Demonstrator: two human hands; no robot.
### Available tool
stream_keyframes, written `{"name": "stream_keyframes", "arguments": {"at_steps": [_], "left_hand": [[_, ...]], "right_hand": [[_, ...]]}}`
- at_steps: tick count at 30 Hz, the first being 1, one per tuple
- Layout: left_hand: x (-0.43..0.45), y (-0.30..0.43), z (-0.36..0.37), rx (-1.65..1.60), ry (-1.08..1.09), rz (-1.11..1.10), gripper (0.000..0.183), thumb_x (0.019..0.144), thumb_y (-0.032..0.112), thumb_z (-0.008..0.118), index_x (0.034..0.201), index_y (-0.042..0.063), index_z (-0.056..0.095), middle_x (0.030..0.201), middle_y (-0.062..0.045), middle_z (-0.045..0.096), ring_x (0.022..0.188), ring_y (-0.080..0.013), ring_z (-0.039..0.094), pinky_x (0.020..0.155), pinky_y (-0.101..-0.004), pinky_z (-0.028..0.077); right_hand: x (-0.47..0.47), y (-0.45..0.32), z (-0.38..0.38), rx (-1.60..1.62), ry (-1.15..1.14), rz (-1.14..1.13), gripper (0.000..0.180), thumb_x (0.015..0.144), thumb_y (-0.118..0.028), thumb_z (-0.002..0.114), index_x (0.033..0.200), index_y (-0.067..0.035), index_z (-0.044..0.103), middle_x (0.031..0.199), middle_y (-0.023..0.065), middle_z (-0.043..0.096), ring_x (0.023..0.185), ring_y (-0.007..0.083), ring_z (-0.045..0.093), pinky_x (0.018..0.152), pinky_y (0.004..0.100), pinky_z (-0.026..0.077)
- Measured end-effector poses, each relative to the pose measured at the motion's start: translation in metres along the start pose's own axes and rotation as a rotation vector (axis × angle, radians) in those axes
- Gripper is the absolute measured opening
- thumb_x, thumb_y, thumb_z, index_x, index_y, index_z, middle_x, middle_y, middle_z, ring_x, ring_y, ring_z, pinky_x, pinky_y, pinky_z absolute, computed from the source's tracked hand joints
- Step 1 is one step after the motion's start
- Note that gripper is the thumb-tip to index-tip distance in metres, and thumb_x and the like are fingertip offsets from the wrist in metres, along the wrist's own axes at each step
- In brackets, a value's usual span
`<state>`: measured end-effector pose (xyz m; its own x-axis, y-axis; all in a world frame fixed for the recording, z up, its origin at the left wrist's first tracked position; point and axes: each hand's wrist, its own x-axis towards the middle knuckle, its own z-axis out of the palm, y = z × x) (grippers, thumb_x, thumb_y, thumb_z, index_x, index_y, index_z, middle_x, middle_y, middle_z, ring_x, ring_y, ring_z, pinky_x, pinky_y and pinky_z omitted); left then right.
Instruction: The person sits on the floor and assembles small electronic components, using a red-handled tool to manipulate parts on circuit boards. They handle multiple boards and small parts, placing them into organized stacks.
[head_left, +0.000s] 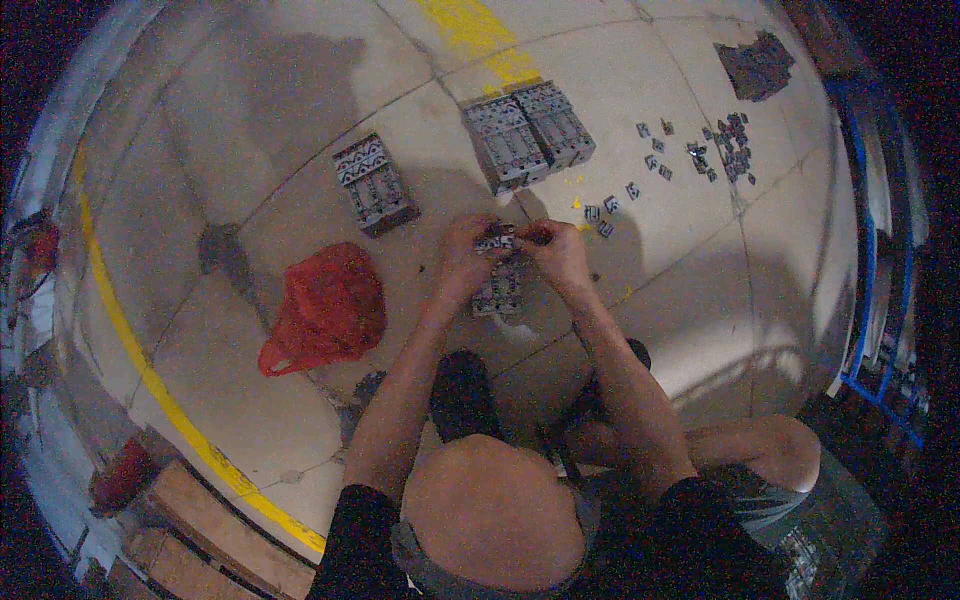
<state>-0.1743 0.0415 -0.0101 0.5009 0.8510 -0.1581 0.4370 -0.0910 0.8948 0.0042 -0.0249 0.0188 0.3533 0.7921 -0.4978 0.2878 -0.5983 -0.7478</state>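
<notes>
Directly before me a grey electrical unit (499, 291), apparently a breaker-type module, lies on the floor with its long side pointing towards me. My left hand (466, 255) curls around its upper left end, fingertips on the patterned top section. From the other side, my right hand (561, 253) reaches the same end with bent fingers. Whether a small part sits between the right fingertips is too blurred to tell. Another such unit (375, 184) rests to the upper left. Two more, a left one (506, 142) and a right one (556, 124), stand side by side farther ahead.
Small metallic parts (651, 161) are scattered to the right, with a denser cluster (735, 146) beyond. A red bag (337, 304) lies to the left. Yellow floor lines (142, 360) and a dark patch (754, 66) mark the concrete. Blue-edged racking (862, 262) borders the right.
</notes>
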Motion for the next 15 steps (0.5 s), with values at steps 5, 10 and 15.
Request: {"name": "stream_keyframes", "arguments": {"at_steps": [5, 10, 15], "left_hand": [[0.006, 0.003, -0.001, 0.121, -0.109, -0.075, 0.042, 0.069, 0.013, 0.086, 0.109, 0.005, 0.077, 0.122, -0.014, 0.071, 0.119, -0.0353, 0.062, 0.103, -0.0442, 0.051], [0.007, 0.003, -0.002, 0.149, -0.108, 0.069, 0.041, 0.069, 0.011, 0.085, 0.108, 0.004, 0.077, 0.122, -0.015, 0.070, 0.119, -0.0354, 0.061, 0.105, -0.0442, 0.050], [0.002, 0.006, -0.002, 0.148, -0.025, 0.149, 0.039, 0.068, 0.011, 0.086, 0.105, 0.005, 0.077, 0.121, -0.014, 0.070, 0.118, -0.0364, 0.061, 0.104, -0.0456, 0.050]], "right_hand": [[0.010, 0.008, -0.001, 0.218, -0.084, 0.095, 0.019, 0.084, -0.003, 0.081, 0.102, 0.001, 0.076, 0.096, 0.0073, 0.077, 0.086, 0.0149, 0.070, 0.080, 0.0302, 0.056], [0.006, 0.014, -0.002, 0.300, -0.071, 0.044, 0.018, 0.085, -0.002, 0.080, 0.103, 0.000, 0.075, 0.096, 0.0067, 0.076, 0.086, 0.0147, 0.070, 0.080, 0.0307, 0.056], [0.000, 0.014, 0.001, 0.319, -0.048, 0.071, 0.020, 0.086, -0.002, 0.079, 0.106, 0.000, 0.075, 0.099, 0.0067, 0.076, 0.088, 0.0158, 0.070, 0.082, 0.0302, 0.056]]}}
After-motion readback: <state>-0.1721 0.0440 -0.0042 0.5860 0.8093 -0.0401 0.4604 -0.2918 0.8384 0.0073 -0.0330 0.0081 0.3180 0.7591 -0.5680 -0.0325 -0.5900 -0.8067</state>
